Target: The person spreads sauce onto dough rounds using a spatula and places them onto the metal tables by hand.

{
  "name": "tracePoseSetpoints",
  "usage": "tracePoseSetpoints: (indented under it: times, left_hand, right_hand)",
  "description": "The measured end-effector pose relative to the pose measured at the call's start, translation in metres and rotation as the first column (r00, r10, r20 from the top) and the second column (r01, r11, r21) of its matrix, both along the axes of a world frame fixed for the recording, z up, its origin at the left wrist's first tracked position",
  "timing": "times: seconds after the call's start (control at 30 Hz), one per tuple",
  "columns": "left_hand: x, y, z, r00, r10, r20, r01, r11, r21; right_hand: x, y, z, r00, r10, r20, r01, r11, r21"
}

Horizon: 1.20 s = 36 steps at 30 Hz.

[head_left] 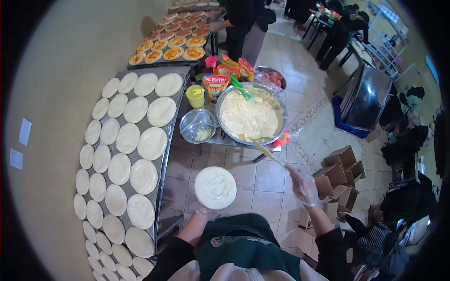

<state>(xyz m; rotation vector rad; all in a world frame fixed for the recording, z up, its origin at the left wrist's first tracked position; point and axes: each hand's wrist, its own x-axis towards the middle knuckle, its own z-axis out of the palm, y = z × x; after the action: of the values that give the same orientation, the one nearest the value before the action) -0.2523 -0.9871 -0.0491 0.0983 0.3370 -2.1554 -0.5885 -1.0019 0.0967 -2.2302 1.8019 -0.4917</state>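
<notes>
My left hand (205,212), in a clear plastic glove, supports a flat round dough base (215,188) from below. Faint marks and a thin pale smear show on the base's upper face. In my gloved right hand (303,186) is the handle of a long spatula (268,152). Its cream-coated end reaches the near rim of a large metal bowl (218,112). Thick pale cream (248,117) fills much of that bowl, and a green-handled utensil (238,85) leans in it. A smaller bowl (186,131) with a little pale food stands to the left.
Rows of pale dough rounds (127,138) cover the long table (183,75) at left. Behind it, topped rounds (176,42) lie near another person (239,28). A yellow cup (195,96) and packets (215,85) stand by the bowl. Open cardboard boxes (340,173) sit on the floor at right.
</notes>
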Motion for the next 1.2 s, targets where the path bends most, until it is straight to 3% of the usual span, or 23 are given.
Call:
tracePoseSetpoints:
  times: [0.03,0.07,0.13,0.17,0.27,0.33,0.47,0.6,0.73,0.8,0.83,0.87,0.9,0.93,0.97,1.03,1.2]
  left_hand:
    - [-0.004,-0.011,-0.005,0.997,0.012,-0.08,-0.012,1.0,-0.004]
    - [-0.008,-0.017,-0.009,0.997,0.028,-0.076,-0.027,1.0,0.011]
    - [-0.015,-0.028,-0.017,0.988,0.127,-0.085,-0.128,0.992,0.0]
    - [-0.019,-0.031,-0.016,0.985,0.151,-0.082,-0.151,0.988,0.017]
    - [-0.029,-0.032,-0.011,0.957,0.275,-0.088,-0.254,0.946,0.199]
    - [-0.038,-0.035,-0.013,0.934,0.357,0.018,-0.349,0.899,0.265]
    - [-0.069,-0.023,-0.002,0.851,0.523,0.045,-0.512,0.808,0.292]
    - [-0.094,-0.024,-0.004,0.803,0.575,0.158,-0.595,0.755,0.274]
    - [-0.103,-0.037,0.001,0.772,0.618,0.148,-0.635,0.737,0.233]
    - [-0.103,-0.045,-0.001,0.759,0.635,0.146,-0.65,0.726,0.224]
    - [-0.103,-0.048,-0.008,0.749,0.658,0.07,-0.656,0.725,0.21]
    - [-0.103,-0.053,-0.009,0.735,0.678,-0.007,-0.663,0.722,0.196]
    - [-0.103,-0.055,-0.009,0.729,0.685,-0.008,-0.671,0.716,0.195]
    - [-0.101,-0.057,-0.008,0.736,0.676,0.039,-0.67,0.718,0.188]
    - [-0.1,-0.059,-0.004,0.741,0.666,0.085,-0.668,0.721,0.182]
    - [-0.097,-0.065,0.002,0.748,0.639,0.178,-0.663,0.729,0.171]
    - [-0.095,-0.069,-0.006,0.754,0.631,0.184,-0.654,0.747,0.119]
  right_hand:
    - [0.001,-0.029,0.004,0.988,0.013,-0.152,-0.005,0.999,0.05]
    - [-0.001,-0.054,-0.002,0.989,0.03,-0.148,-0.02,0.998,0.065]
    - [-0.007,-0.101,-0.029,0.92,0.282,-0.274,-0.293,0.956,0.001]
    - [-0.006,-0.123,-0.039,0.913,0.308,-0.268,-0.315,0.949,0.018]
    - [0.002,-0.178,-0.079,0.801,0.456,-0.387,-0.465,0.882,0.077]
    - [0.007,-0.22,-0.111,0.682,0.556,-0.475,-0.554,0.817,0.162]
    - [-0.006,-0.261,-0.138,0.628,0.73,-0.27,-0.674,0.683,0.281]
    - [-0.023,-0.266,-0.135,0.658,0.722,-0.213,-0.611,0.678,0.409]
    - [-0.039,-0.255,-0.143,0.701,0.711,-0.06,-0.673,0.687,0.274]
    - [-0.038,-0.249,-0.179,0.764,0.633,0.122,-0.644,0.758,0.099]
    - [-0.038,-0.248,-0.193,0.801,0.54,0.258,-0.59,0.785,0.189]
    - [-0.034,-0.249,-0.199,0.796,0.548,0.257,-0.598,0.779,0.19]
    - [-0.029,-0.248,-0.204,0.882,0.268,0.388,-0.442,0.756,0.482]
    - [-0.024,-0.248,-0.21,0.912,-0.05,0.407,-0.297,0.604,0.739]
    - [-0.019,-0.25,-0.194,0.911,-0.041,0.41,-0.304,0.603,0.738]
    - [-0.008,-0.256,-0.133,0.775,-0.541,0.325,-0.271,0.18,0.946]
    - [-0.024,-0.247,-0.133,0.68,-0.691,0.244,-0.344,-0.007,0.939]
